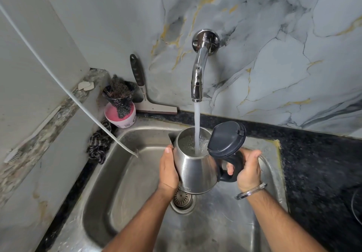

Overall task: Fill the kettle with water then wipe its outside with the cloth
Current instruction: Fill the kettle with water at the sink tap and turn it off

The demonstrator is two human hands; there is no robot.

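Note:
A steel kettle with a dark lid flipped open is held over the sink, under the wall tap. Water streams from the tap straight into the kettle's mouth, and water shows inside. My left hand presses against the kettle's left side. My right hand is wrapped around the black handle. A dark checked cloth lies crumpled on the sink's left rim.
A squeegee leans on the marble wall behind the sink. A pink tub holds a scrubber at the back left corner. A white hose runs down into the sink. The drain sits below the kettle. Black counter extends right.

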